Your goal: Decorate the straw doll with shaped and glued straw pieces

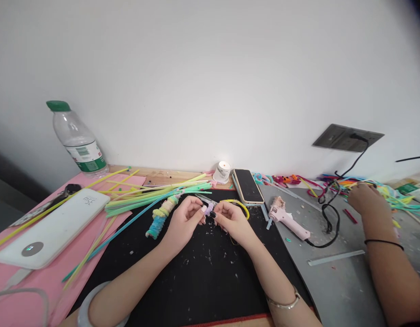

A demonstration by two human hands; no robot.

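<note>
My left hand (pixel 185 220) and my right hand (pixel 232 219) meet over a black mat (pixel 203 277), fingertips pinched together on a small purple fuzzy piece (pixel 209 209). A yellow pipe cleaner loop (pixel 242 205) curves out behind my right hand. Just left of my left hand lies a twisted roll of blue, green and cream pipe cleaner (pixel 161 218). Both hands are closed in a pinch.
Loose green, yellow and blue pipe cleaners (pixel 155 193) fan out at the left over pink paper (pixel 12 281). A white power bank (pixel 51 227), water bottle (pixel 78 141), phone (pixel 248 186), thread spool (pixel 222 171) and pink glue gun (pixel 286 220) lie around. Another person's arm (pixel 383 245) works at the right.
</note>
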